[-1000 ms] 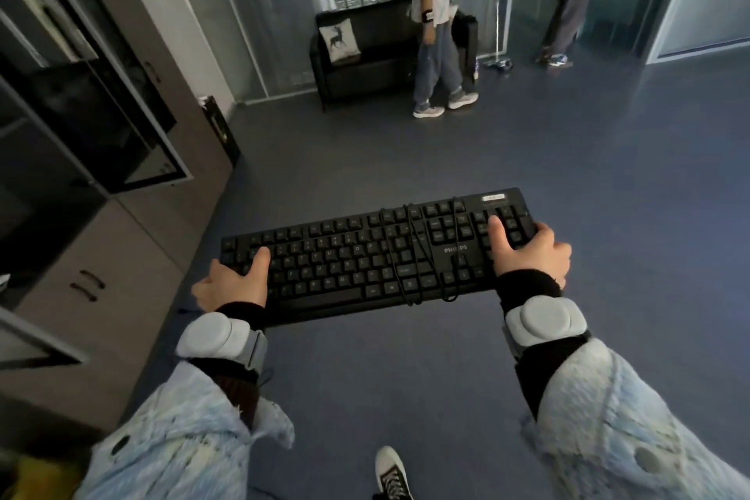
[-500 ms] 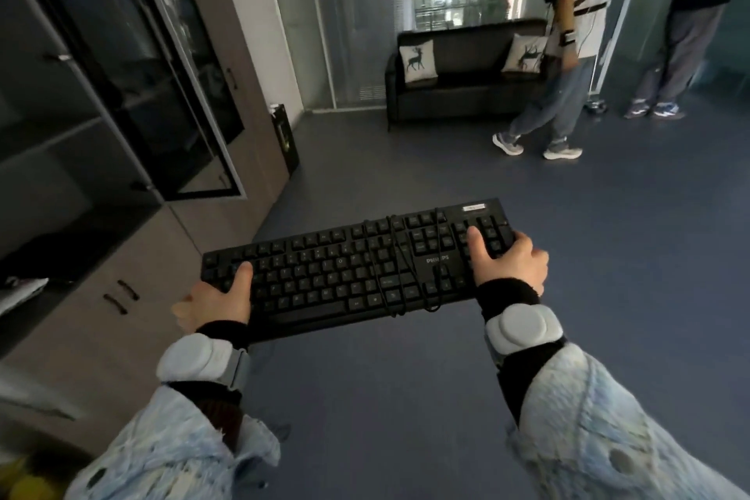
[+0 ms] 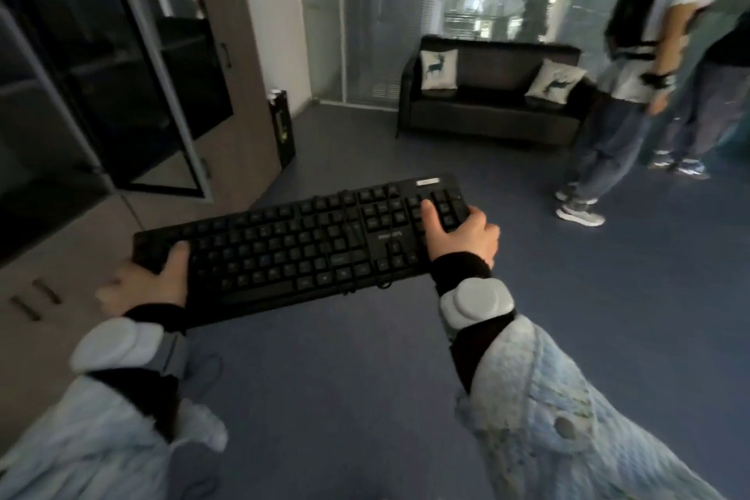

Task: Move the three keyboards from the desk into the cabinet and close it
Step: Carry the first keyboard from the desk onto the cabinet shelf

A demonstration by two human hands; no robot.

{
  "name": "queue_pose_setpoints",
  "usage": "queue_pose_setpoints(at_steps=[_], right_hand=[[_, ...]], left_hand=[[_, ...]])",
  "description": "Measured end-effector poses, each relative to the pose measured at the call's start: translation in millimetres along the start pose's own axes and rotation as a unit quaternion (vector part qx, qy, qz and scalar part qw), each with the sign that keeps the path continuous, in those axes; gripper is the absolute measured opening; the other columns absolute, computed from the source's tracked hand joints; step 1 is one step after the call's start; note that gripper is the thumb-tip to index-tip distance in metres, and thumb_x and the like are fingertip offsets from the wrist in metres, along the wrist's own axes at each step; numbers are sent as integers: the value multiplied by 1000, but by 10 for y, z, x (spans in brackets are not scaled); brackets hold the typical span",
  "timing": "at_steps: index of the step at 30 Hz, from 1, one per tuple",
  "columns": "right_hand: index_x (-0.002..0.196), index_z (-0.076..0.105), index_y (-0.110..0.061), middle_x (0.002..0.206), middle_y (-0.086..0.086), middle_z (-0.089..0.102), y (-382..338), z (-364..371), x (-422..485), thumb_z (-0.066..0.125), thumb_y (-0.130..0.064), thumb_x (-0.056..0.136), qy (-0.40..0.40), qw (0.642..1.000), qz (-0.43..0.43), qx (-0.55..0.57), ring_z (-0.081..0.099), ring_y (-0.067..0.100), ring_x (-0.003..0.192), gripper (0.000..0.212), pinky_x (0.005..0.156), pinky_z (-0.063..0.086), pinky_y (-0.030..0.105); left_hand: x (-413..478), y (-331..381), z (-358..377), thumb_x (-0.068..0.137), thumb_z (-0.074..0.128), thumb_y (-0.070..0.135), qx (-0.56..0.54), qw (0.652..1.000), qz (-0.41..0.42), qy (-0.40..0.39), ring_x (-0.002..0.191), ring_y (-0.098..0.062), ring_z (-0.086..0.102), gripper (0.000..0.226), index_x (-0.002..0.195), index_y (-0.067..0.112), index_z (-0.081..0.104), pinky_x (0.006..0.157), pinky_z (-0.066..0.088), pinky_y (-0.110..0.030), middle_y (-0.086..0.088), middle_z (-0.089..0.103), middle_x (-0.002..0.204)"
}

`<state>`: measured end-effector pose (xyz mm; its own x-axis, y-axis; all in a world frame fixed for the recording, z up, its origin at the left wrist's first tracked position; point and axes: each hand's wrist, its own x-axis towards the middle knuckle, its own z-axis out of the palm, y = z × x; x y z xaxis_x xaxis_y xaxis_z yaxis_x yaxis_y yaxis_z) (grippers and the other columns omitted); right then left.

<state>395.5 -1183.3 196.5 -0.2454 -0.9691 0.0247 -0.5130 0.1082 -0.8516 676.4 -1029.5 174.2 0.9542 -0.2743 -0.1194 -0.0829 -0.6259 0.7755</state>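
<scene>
I carry a black keyboard (image 3: 300, 244) level above the blue floor, its cable wound around its middle. My left hand (image 3: 150, 282) grips its left end, thumb on top of the keys. My right hand (image 3: 462, 235) grips its right end, thumb on the number pad. The cabinet (image 3: 73, 239) stands along the left, with dark glass doors above and grey wooden doors with small handles below. One glass door (image 3: 162, 93) stands swung out into the room. No other keyboard is in view.
A black sofa (image 3: 487, 110) with two deer cushions stands against the glass wall at the back. Two people (image 3: 633, 65) stand at the right on the blue floor. A slim dark box (image 3: 284, 126) leans by the white wall.
The view has swung left and closer to the cabinet. The keyboard stays held in both hands, its left end now nearer the cabinet front. The person with the backpack has walked to the right.
</scene>
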Motion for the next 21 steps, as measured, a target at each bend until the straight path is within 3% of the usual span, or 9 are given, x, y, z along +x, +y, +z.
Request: queue_pose_setpoints(at_steps=[4, 7, 14, 21], right_hand=[[132, 42, -15, 129, 16, 44, -326, 493, 415, 55, -65, 74, -53, 997, -44, 16, 44, 36, 123, 78, 102, 36, 43], [132, 42, -13, 129, 17, 44, -588, 1061, 537, 56, -63, 74, -120, 990, -72, 9, 43, 36, 123, 78, 102, 36, 43], [134, 41, -11, 129, 17, 44, -1119, 2300, 332, 56, -63, 75, -251, 961, -115, 8, 43, 36, 123, 80, 102, 37, 44], [134, 41, -10, 129, 18, 43, -1833, 3473, 2, 56, -61, 76, -311, 935, -169, 18, 43, 38, 123, 79, 104, 37, 46]], left_hand=[[289, 201, 29, 85, 48, 58, 1, 998, -18, 64, 129, -46, 35, 82, 140, -1, 36, 107, 28, -48, -33, 34, 141], [578, 105, -75, 84, 51, 57, 7, 988, -80, 135, 128, -47, 36, 82, 139, -1, 37, 107, 29, -48, -32, 34, 140], [1223, -295, -465, 79, 52, 61, 14, 950, -172, 259, 123, -49, 41, 81, 135, 3, 44, 106, 33, -49, -32, 39, 135], [2019, -508, -875, 79, 55, 59, -24, 923, -211, 322, 124, -48, 39, 80, 135, 2, 43, 106, 31, -47, -31, 40, 135]])
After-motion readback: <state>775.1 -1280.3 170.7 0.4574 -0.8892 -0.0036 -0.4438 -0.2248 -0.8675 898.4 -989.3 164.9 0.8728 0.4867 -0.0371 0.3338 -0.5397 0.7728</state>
